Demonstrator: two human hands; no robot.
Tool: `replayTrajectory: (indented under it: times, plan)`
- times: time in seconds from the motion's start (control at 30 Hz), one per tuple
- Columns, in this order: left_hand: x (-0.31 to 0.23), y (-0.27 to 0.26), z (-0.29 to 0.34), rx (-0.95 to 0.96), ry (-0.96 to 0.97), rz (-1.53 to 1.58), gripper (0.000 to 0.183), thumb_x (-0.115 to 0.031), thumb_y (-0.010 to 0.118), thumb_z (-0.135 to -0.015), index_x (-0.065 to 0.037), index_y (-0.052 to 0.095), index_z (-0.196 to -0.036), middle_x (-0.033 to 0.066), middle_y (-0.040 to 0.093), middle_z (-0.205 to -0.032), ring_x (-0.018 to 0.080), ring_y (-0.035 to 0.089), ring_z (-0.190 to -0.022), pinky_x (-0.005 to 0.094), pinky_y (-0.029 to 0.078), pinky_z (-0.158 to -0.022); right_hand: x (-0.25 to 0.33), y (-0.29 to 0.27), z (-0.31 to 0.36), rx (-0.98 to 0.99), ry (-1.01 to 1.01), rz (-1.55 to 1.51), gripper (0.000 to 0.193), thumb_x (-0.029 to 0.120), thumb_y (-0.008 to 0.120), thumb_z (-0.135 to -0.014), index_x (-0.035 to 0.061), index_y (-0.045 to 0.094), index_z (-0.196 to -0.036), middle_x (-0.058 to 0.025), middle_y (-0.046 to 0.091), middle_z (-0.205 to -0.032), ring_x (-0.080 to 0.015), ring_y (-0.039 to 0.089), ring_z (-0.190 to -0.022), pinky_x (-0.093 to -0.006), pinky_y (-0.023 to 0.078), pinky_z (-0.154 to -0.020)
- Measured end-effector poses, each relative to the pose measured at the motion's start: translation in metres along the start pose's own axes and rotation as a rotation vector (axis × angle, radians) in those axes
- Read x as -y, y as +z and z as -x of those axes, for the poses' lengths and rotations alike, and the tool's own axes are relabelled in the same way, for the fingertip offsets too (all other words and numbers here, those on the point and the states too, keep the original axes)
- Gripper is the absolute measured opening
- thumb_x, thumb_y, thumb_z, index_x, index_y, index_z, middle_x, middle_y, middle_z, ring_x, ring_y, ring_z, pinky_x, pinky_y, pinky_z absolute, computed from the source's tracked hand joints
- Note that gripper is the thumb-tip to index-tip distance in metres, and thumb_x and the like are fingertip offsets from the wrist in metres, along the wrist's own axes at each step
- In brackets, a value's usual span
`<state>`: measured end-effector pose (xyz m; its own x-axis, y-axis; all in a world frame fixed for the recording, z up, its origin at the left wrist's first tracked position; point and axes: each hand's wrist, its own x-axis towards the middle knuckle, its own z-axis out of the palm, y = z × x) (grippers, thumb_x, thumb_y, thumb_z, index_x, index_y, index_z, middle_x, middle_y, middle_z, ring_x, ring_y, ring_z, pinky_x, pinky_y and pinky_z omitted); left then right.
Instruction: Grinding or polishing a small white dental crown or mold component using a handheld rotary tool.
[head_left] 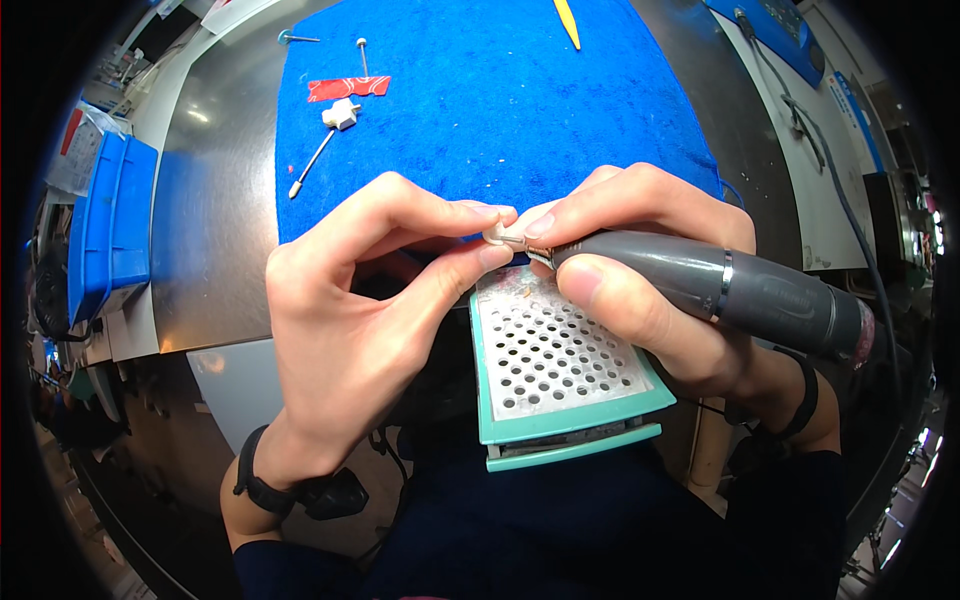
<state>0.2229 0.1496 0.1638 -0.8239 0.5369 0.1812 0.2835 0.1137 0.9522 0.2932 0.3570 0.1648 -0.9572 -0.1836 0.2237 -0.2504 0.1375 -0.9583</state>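
Thumb and index finger of my left hand [350, 300] pinch a small whitish piece [494, 234]; fingertips cover most of it, so its shape is unclear. My right hand [655, 205] is closed round a dark grey rotary handpiece [690, 270], held like a pen. The handpiece's thin metal bit [512, 240] points left and meets, or nearly meets, the whitish piece. Both hands come together just above a teal-framed tray [575, 428] with a perforated metal top.
A blue towel [480, 110] covers part of the metal bench [215, 200]. On it lie red tape [345, 88], a white angular piece [340, 114], several thin-shanked bits and a yellow pointed tool [568, 22]. Blue bins [115, 220] stand left; a cable [845, 190] runs down the right.
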Motion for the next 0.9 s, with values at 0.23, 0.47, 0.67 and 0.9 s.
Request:
replayTrajectory:
  times: [0.23,0.47,0.67,0.9]
  plan:
    - [0.0007,0.001,0.001,-0.008,-0.007,0.01,0.013,0.01,0.073,-0.084,0.005,0.066,-0.093,0.0159,0.075,-0.099,0.0175,0.072,-0.093,0.029,0.056,-0.086,0.001,0.0009,0.0006,-0.002,0.006,-0.008,0.024,0.008,0.058,-0.092,-0.0029,0.063,-0.112,-0.0189,0.069,-0.104,-0.0204,0.066,-0.094,-0.035,0.052,-0.085]
    - [0.0019,0.0012,0.0006,-0.001,0.015,0.003,0.014,0.01,0.074,-0.084,0.005,0.066,-0.094,0.0158,0.075,-0.099,0.0171,0.072,-0.093,0.0288,0.056,-0.086,-0.0006,0.001,0.002,-0.01,0.004,-0.004,0.024,0.007,0.058,-0.091,-0.003,0.063,-0.113,-0.0189,0.069,-0.104,-0.0205,0.066,-0.094,-0.035,0.052,-0.085]
    - [0.0014,0.0004,-0.0009,-0.004,-0.005,-0.007,0.014,0.009,0.074,-0.085,0.004,0.066,-0.095,0.014,0.074,-0.098,0.0163,0.072,-0.091,0.0278,0.056,-0.085,0.0043,-0.0011,0.0011,-0.004,0.059,-0.017,0.025,0.01,0.058,-0.093,-0.0039,0.063,-0.113,-0.0187,0.07,-0.103,-0.0206,0.067,-0.095,-0.0358,0.053,-0.087]
    - [-0.0002,-0.0033,-0.0024,0.008,-0.086,0.104,0.018,0.002,0.07,-0.092,0.002,0.064,-0.109,0.0117,0.074,-0.101,0.0129,0.071,-0.09,0.0225,0.053,-0.072,0.0022,-0.0001,0.001,-0.1,0.067,-0.228,0.033,0.022,0.056,-0.097,-0.0064,0.059,-0.114,-0.0238,0.068,-0.107,-0.026,0.068,-0.106,-0.0406,0.054,-0.097]
